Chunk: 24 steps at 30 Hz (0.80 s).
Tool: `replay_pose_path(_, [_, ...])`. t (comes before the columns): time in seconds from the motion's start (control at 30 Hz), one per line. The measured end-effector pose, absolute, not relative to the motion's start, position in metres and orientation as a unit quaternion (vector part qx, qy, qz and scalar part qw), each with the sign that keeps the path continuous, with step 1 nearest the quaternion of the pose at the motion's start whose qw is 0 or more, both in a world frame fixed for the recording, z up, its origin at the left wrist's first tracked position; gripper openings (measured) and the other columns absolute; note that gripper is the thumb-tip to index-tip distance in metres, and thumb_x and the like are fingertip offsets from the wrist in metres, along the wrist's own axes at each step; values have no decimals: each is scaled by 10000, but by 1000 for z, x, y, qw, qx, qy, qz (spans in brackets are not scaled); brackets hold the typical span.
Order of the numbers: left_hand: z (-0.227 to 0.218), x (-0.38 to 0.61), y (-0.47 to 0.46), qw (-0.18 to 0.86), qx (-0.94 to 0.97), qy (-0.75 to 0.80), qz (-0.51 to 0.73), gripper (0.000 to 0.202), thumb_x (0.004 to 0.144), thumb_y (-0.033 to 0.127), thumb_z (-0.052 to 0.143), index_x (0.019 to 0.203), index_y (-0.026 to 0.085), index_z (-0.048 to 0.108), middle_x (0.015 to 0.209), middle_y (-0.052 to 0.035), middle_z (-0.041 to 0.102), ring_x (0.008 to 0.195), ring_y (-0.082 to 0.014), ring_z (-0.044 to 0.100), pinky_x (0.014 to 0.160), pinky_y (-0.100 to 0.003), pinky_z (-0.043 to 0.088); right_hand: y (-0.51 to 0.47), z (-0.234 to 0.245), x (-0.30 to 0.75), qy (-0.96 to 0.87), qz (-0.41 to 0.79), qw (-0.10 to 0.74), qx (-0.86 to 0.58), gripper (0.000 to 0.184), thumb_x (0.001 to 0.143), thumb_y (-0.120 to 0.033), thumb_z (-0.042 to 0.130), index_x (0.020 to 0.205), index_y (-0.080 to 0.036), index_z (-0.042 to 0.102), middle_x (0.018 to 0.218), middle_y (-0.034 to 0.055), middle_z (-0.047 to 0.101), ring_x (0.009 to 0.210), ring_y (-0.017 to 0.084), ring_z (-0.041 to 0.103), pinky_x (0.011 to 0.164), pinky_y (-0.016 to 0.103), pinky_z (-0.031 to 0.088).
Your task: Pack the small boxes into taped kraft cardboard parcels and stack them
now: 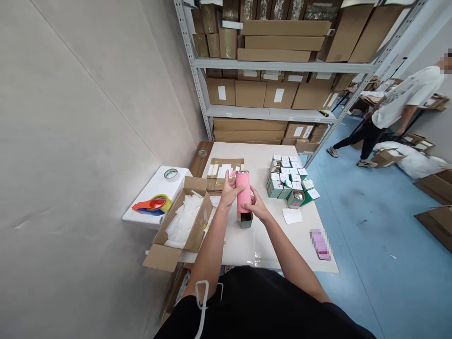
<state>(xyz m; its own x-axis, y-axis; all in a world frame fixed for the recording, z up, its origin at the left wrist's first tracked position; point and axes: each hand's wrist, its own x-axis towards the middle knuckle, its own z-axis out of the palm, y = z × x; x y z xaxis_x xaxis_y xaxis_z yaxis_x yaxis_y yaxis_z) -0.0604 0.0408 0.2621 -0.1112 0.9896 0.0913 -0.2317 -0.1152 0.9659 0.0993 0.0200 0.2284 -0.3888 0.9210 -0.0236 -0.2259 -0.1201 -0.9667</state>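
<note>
I see 2 bare hands clamped around a pink tumbler (243,190), the left hand (229,192) higher, the right hand (258,207) lower. It's at the mouth of a small open box (246,222) (I can't tell whether its base is inside) on the pale table (238,249).

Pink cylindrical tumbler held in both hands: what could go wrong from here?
The pink cylindrical tumbler, gripped between the left hand and the right hand, might slip, or its base could catch on the rim of the small green cardboard carton at its lower end. The left forearm appears close to the large open brown cardboard box, so it might nudge it.
</note>
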Motion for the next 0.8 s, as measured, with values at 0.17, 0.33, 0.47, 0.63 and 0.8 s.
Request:
replay_pose_path(0.17, [268,-56,42,506,426,453,598,1410,684,374,972,1689,329,-16,1257,-110,666,1088,-231,693,959,-402,576,20,225,100,-515,600,473,-390,1282,553,-404,982,1622,-294,283,1073,31,678,944,243,703,874,430,612])
replay_pose_path(0.33, [279,-55,41,507,409,470,596,1364,699,332,954,1693,285,22,1002,-40,723,945,-209,710,906,-373,579,23,220,105,-523,615,461,-368,1254,648,-376,917,1664,-332,184,1034,3,642,941,206,675,918,421,578])
replay_pose_path(0.47, [282,-56,39,532,417,449,584,1257,750,354,912,1692,291,82,1140,-84,719,1061,-228,699,953,-385,568,24,222,110,-531,589,465,-393,1226,636,-341,894,1658,-344,217,1014,-2,639,845,179,656,855,391,586])
replay_pose_path(0.63, [284,-60,45,493,452,484,565,1244,686,312,953,1676,312,199,1189,-93,679,1055,-236,702,942,-390,577,19,224,112,-549,546,454,-441,1279,595,-389,936,1661,-329,232,1056,24,635,892,215,669,860,417,600])
replay_pose_path(0.8, [283,-60,45,503,468,458,565,1145,725,306,911,1661,290,254,1269,-115,675,1075,-228,698,976,-399,572,20,222,115,-561,582,439,-393,1216,647,-347,884,1661,-332,213,1178,57,652,1019,242,680,949,451,577])
